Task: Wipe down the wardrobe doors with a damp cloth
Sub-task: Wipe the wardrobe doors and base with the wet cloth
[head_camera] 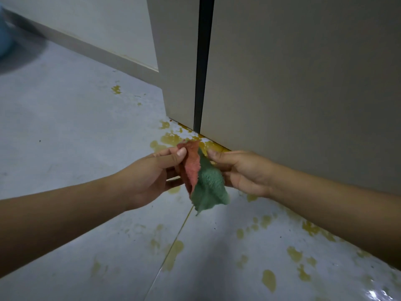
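Pinching the cloth (pixel 200 179) with both hands' fingers (pixel 181 152), clear of wardrobe doors (pixel 293 83).

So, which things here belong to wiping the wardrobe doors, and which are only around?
For the job:
- cloth, held by left hand and right hand
- wardrobe doors

Only around:
- yellow stains on the floor
- blue thing at the far left, blurred

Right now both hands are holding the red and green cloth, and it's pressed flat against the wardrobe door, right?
Not quite. Both hands, left hand and right hand, do hold the red and green cloth, but the head view shows it hanging in the air between them, above the stained floor, not touching the wardrobe door.
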{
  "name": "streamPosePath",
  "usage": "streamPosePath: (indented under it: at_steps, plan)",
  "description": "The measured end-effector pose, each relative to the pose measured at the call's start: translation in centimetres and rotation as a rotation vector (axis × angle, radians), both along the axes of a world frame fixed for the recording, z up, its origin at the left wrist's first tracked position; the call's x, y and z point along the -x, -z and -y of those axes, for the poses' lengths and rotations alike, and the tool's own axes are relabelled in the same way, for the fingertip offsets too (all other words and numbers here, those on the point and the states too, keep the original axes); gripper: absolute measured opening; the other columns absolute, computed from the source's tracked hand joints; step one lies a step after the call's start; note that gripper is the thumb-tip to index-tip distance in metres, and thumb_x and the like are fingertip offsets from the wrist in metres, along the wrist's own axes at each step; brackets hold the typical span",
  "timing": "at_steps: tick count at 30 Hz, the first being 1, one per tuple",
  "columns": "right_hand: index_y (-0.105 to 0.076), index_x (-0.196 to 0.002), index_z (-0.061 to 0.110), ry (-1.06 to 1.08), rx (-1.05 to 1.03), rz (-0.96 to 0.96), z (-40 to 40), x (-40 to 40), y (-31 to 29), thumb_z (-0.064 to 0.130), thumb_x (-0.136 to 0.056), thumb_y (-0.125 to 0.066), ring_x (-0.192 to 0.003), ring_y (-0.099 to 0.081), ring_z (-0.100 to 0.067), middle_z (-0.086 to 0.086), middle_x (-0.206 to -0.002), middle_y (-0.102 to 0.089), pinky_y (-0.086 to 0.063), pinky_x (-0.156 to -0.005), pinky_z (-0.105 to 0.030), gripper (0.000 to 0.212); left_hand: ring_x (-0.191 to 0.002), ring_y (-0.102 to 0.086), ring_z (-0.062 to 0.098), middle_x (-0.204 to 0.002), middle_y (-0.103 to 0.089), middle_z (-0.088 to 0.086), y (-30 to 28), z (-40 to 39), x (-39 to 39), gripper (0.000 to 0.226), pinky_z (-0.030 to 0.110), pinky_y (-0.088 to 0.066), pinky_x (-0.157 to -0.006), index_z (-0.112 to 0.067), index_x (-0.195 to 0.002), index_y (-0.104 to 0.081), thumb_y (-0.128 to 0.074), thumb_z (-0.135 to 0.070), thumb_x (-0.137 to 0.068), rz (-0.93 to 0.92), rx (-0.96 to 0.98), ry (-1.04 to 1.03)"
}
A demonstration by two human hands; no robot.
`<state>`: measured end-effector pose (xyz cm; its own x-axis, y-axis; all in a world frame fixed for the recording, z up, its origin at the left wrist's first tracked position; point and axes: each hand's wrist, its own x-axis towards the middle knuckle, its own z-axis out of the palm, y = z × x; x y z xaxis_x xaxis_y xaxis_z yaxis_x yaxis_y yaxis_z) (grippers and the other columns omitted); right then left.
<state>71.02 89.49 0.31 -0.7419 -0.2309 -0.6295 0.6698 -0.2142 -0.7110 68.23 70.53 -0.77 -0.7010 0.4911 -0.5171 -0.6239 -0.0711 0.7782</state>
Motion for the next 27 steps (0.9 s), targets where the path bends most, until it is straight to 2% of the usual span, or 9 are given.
streamPosePath:
  at_steps: [2, 4, 8, 10, 13, 15, 18, 23, 27]
  plan:
    - [-0.064, -0.091, 0.008, 0.003, -0.005, 0.023, -0.1, -0.1, 0.0, 0.019, -0.08, -0.064, -0.068, -0.062, -0.011, -0.004, -0.08, -0.066, -0.051, -0.056, -0.018, 0.015, -0.087, -0.061, 0.021, -0.093, -0.063, 0.009, 0.3, -0.2, 0.0, 0.033, 0.036, -0.047, -0.094, -0.009, -0.103, -0.057, -0.056, -0.03, -0.077, 0.005, 0.0, 0.019]
    - [-0.064, -0.091, 0.012, 0.037, -0.114, -0.02, -0.4, -0.1, 0.1, 0.012, -0.086, -0.063, -0.062, -0.055, -0.007, 0.001, -0.073, -0.063, -0.042, -0.046, -0.014, 0.005, -0.082, -0.064, 0.02, -0.091, -0.065, 0.008, 0.4, -0.6, -0.1, 0.037, 0.032, -0.051, -0.087, -0.005, -0.11, -0.057, -0.054, -0.027, -0.081, 0.005, -0.012, -0.007]
    - [-0.06, -0.107, 0.019, 0.097, -0.296, -0.176, -1.3, -0.6, 0.0, 0.01, -0.088, -0.063, -0.072, -0.062, -0.01, 0.0, -0.085, -0.067, -0.052, -0.069, -0.023, 0.021, -0.071, -0.061, 0.022, -0.086, -0.059, 0.015, 0.6, -1.6, -0.5, 0.019, 0.029, -0.055, -0.071, -0.001, -0.102, -0.054, -0.05, -0.018, -0.093, 0.013, 0.035, -0.084]
    - [-0.057, -0.103, 0.023, 0.145, -0.311, -0.237, -1.8, -1.1, -0.1, 0.007, -0.089, -0.062, -0.067, -0.065, -0.012, -0.002, -0.078, -0.068, -0.055, -0.066, -0.027, 0.021, -0.073, -0.063, 0.024, -0.092, -0.059, 0.016, 0.5, -2.5, -0.7, 0.03, 0.033, -0.055, -0.072, -0.005, -0.112, -0.051, -0.057, -0.02, -0.087, 0.027, 0.025, -0.076]
    - [-0.059, -0.096, 0.021, 0.169, -0.345, -0.295, -2.9, -2.1, 0.0, 0.008, -0.091, -0.06, -0.066, -0.066, -0.014, -0.004, -0.074, -0.069, -0.056, -0.059, -0.026, 0.014, -0.083, -0.07, 0.022, -0.099, -0.07, 0.011, 0.3, -3.9, -1.0, 0.059, 0.032, -0.053, -0.077, -0.028, -0.123, -0.046, -0.07, -0.023, -0.069, -0.069, 0.055, 0.054]
    - [-0.065, -0.092, 0.017, 0.143, -0.394, -0.299, -4.1, -2.8, 0.3, 0.007, -0.09, -0.06, -0.073, -0.065, -0.015, -0.008, -0.083, -0.068, -0.057, -0.068, -0.026, 0.011, -0.085, -0.069, 0.018, -0.099, -0.068, 0.012, 0.5, -5.4, -1.4, 0.061, 0.031, -0.056, -0.078, -0.025, -0.121, -0.051, -0.076, -0.015, -0.066, -0.222, 0.167, 0.191]
    - [-0.067, -0.095, 0.02, 0.099, -0.474, -0.278, -6.7, -4.2, 1.1, 0.006, -0.083, -0.068, -0.082, -0.066, -0.013, -0.011, -0.099, -0.069, -0.055, -0.078, -0.022, 0.019, -0.065, -0.066, 0.018, -0.081, -0.067, 0.007, 1.8, -8.6, -2.0, 0.038, 0.031, -0.059, -0.067, -0.011, -0.104, -0.063, -0.076, 0.002, -0.071, -0.295, 0.26, 0.205]
    - [-0.065, -0.101, 0.02, 0.003, -0.76, -0.181, -10.7, -6.5, 3.0, 0.009, -0.073, -0.08, -0.083, -0.068, -0.007, -0.005, -0.097, -0.07, -0.053, -0.076, -0.019, 0.033, -0.053, -0.063, 0.014, -0.056, -0.065, 0.0, 5.4, -14.0, -3.2, 0.01, 0.027, -0.055, -0.057, -0.006, -0.078, -0.064, -0.073, -0.001, -0.078, -0.309, 0.27, 0.203]
    - [-0.07, -0.089, 0.014, -0.063, -1.043, -0.137, -13.7, -7.1, 4.6, 0.022, -0.081, -0.074, -0.092, -0.061, -0.018, -0.002, -0.099, -0.063, -0.048, -0.077, -0.027, 0.012, -0.065, -0.065, 0.029, -0.071, -0.068, 0.012, 8.6, -18.0, -3.8, 0.022, 0.042, -0.057, -0.071, 0.003, -0.086, -0.062, -0.072, -0.016, -0.083, -0.264, 0.254, 0.249]
